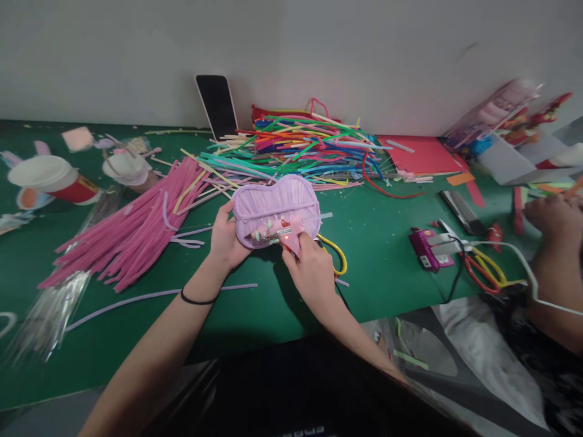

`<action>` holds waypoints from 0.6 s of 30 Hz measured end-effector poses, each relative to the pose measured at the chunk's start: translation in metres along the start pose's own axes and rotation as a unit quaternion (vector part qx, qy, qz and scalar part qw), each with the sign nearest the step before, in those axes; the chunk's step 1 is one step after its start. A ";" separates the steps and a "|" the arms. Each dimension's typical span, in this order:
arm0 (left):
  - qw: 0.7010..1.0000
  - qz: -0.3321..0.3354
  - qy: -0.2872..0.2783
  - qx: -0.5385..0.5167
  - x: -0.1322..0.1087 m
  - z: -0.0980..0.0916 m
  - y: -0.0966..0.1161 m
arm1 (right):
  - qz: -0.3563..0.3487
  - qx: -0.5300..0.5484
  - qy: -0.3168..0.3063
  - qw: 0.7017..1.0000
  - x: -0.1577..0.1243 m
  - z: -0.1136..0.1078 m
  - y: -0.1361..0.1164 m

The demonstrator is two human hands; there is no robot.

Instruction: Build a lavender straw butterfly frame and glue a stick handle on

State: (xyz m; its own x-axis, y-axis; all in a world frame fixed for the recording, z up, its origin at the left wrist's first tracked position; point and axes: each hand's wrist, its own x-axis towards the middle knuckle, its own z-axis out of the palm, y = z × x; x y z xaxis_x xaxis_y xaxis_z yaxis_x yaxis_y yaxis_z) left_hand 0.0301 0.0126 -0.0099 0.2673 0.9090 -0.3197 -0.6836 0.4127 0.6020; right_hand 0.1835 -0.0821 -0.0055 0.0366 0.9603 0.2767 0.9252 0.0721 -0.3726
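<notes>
My left hand (225,240) grips the left edge of a lilac, rounded, lobed piece (298,194) made of pipe cleaners, tilted up over the table. In my right hand (313,267) is a pink hot glue gun (289,230), its nozzle pointing left across the lower part of the lilac piece. A pale glue stick end sticks out at the gun's right. Whether the nozzle touches the piece I cannot tell. Beside my right hand show yellow scissor handles (339,255), partly hidden. A single lilac pipe cleaner (136,298) lies under my left forearm.
Pink pipe cleaners (132,224) lie at left, near lidded cup (50,176). A multicoloured pipe cleaner heap (300,145) and a leaning phone (216,106) are behind. At right are a purple charger (428,249), scissors (485,270), another phone (462,212) and another person's hand (553,215).
</notes>
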 end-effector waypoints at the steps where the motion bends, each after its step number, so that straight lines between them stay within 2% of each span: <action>1: 1.000 0.002 0.000 0.001 0.000 0.000 0.000 | -0.001 0.001 -0.001 1.000 0.000 0.000 0.000; 5: 1.000 0.003 -0.014 0.001 0.000 0.000 0.000 | 0.005 0.006 0.007 1.000 0.001 0.000 -0.002; 11: 1.000 0.000 -0.001 -0.004 0.001 -0.002 0.000 | 0.010 0.000 -0.014 1.000 0.002 -0.002 -0.006; 18: 1.000 0.001 0.012 -0.012 -0.001 0.003 0.000 | -0.006 0.002 -0.006 1.000 -0.005 -0.006 0.000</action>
State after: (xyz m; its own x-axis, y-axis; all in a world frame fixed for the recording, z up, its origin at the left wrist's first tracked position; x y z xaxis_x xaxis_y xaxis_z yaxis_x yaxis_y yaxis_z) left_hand 0.0314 0.0117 -0.0073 0.2497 0.9080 -0.3365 -0.7007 0.4092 0.5845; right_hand 0.1855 -0.0887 -0.0020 0.0218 0.9626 0.2700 0.9242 0.0836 -0.3727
